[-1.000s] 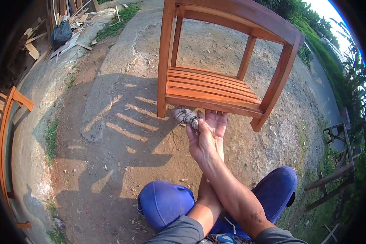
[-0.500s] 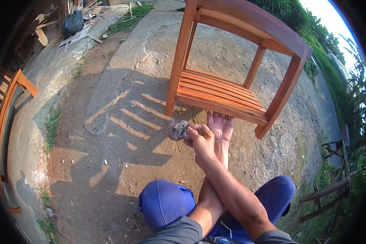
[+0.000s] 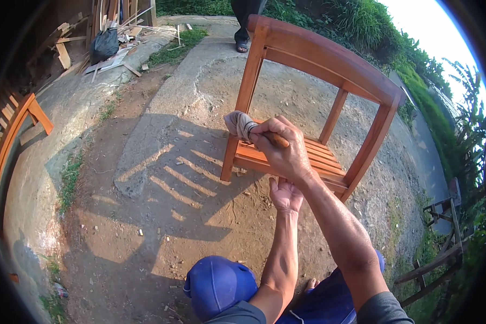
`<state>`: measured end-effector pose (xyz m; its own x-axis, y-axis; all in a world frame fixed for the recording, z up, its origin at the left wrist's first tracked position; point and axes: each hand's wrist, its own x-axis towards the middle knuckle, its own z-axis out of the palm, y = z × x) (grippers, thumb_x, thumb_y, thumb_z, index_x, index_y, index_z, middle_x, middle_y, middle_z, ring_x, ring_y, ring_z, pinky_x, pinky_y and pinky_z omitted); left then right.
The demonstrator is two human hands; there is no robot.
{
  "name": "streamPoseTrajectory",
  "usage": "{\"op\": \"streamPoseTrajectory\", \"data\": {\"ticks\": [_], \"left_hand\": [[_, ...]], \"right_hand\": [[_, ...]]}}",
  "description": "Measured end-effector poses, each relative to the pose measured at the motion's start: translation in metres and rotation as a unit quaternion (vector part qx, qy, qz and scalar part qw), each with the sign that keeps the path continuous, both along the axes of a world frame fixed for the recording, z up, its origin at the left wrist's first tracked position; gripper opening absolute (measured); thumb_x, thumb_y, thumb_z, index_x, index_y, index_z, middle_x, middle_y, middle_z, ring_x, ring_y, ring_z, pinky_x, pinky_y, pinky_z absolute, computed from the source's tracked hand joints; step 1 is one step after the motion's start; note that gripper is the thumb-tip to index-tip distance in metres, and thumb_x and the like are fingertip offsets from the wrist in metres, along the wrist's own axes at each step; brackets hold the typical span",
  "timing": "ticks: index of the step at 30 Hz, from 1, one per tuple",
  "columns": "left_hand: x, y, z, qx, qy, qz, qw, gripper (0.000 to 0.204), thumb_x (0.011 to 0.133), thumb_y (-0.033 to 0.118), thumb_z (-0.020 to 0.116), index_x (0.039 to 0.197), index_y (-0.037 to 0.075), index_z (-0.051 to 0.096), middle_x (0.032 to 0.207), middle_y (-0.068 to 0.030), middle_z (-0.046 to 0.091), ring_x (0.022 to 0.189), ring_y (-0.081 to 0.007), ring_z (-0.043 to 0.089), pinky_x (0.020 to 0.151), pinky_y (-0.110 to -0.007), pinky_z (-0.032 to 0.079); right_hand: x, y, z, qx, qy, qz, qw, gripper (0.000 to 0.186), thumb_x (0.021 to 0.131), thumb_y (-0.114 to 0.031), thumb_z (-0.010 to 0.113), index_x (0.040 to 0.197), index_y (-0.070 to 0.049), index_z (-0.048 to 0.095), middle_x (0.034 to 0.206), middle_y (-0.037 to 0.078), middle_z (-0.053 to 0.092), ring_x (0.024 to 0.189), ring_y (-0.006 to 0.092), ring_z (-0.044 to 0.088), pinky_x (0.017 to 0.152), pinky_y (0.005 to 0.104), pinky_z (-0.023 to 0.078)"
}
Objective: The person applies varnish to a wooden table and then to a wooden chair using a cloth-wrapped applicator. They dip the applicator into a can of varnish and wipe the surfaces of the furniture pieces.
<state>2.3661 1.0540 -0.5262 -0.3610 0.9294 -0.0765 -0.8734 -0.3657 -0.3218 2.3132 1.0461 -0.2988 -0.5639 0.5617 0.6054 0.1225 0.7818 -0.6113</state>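
A reddish-brown wooden chair (image 3: 324, 47), with a curved top rail and a slatted seat, stands tilted in front of me. My left hand (image 3: 287, 195) is palm up at the seat's front rail, holding it from below; its fingertips are hidden behind the rail. My right hand (image 3: 281, 146) is closed round the wooden handle of a cloth-wrapped applicator. Its end is a bundle of greyish cloth (image 3: 237, 124) bound with dark string. This bundle is at the chair's left upright, above the seat; whether it touches the wood I cannot tell. My right forearm covers part of the seat.
Another orange-brown wooden piece with slats (image 3: 11, 146) stands at the left edge. Scrap wood and a black plastic bag (image 3: 105, 45) lie at the far left. A person's leg and sandalled foot (image 3: 242, 46) show at the back. A rough wooden frame (image 3: 443, 243) stands right.
My right hand has lifted the cloth-wrapped applicator from below the seat to the left upright. The chair sits slightly lower and left in view, my left hand still under it. A person's leg now shows behind.
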Motion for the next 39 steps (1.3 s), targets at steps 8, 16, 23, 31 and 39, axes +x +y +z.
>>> {"op": "streamPoseTrajectory", "data": {"ticks": [8, 16, 23, 31, 39], "left_hand": [[0.008, 0.002, 0.018, -0.018, -0.045, -0.034, 0.998, 0.074, 0.098, 0.064, 0.032, 0.134, 0.003, 0.054, 0.141, -0.0160, 0.054, 0.131, -0.0333, 0.048, 0.110, -0.058, 0.036], [0.006, -0.003, 0.020, -0.016, -0.044, -0.032, 0.998, 0.077, 0.097, 0.067, 0.033, 0.135, 0.003, 0.054, 0.141, -0.0165, 0.053, 0.133, -0.0335, 0.047, 0.110, -0.057, 0.037], [-0.014, -0.001, -0.005, 0.125, -0.182, -0.059, 0.973, 0.070, 0.095, 0.063, 0.043, 0.136, 0.008, 0.053, 0.140, -0.0138, 0.054, 0.128, -0.0308, 0.049, 0.111, -0.054, 0.036], [0.013, -0.005, 0.032, 0.277, -0.289, -0.046, 0.915, 0.072, 0.097, 0.066, 0.035, 0.134, 0.008, 0.054, 0.138, -0.0147, 0.055, 0.129, -0.0304, 0.050, 0.110, -0.056, 0.036], [0.008, -0.003, 0.024, -0.057, -0.006, -0.032, 0.998, 0.077, 0.097, 0.067, 0.028, 0.126, 0.004, 0.060, 0.134, -0.0174, 0.058, 0.129, -0.0329, 0.051, 0.108, -0.061, 0.037]], "right_hand": [[-0.008, 0.066, 0.113, 0.245, 0.002, -0.065, 0.967, 0.010, 0.085, -0.016, 0.071, 0.094, -0.013, 0.069, 0.092, 0.010, 0.064, 0.086, 0.0320, 0.066, 0.072, 0.0425, 0.053], [-0.024, 0.068, 0.132, 0.470, -0.085, -0.105, 0.872, 0.014, 0.089, -0.009, 0.065, 0.101, -0.016, 0.063, 0.101, 0.004, 0.059, 0.094, 0.0258, 0.065, 0.075, 0.0399, 0.057], [-0.024, -0.004, 0.049, 0.361, -0.234, -0.003, 0.903, 0.015, 0.086, -0.016, 0.066, 0.099, -0.010, 0.061, 0.099, 0.009, 0.053, 0.094, 0.0242, 0.061, 0.071, 0.0378, 0.059], [0.102, -0.037, 0.016, 0.117, -0.206, 0.060, 0.970, 0.018, 0.080, -0.012, 0.068, 0.096, -0.009, 0.060, 0.100, 0.012, 0.054, 0.096, 0.0296, 0.063, 0.069, 0.0417, 0.055], [0.169, 0.049, 0.063, 0.477, -0.590, -0.236, 0.607, 0.028, 0.079, -0.025, 0.074, 0.098, -0.006, 0.069, 0.096, 0.007, 0.058, 0.090, 0.0214, 0.065, 0.068, 0.0356, 0.058]]}}
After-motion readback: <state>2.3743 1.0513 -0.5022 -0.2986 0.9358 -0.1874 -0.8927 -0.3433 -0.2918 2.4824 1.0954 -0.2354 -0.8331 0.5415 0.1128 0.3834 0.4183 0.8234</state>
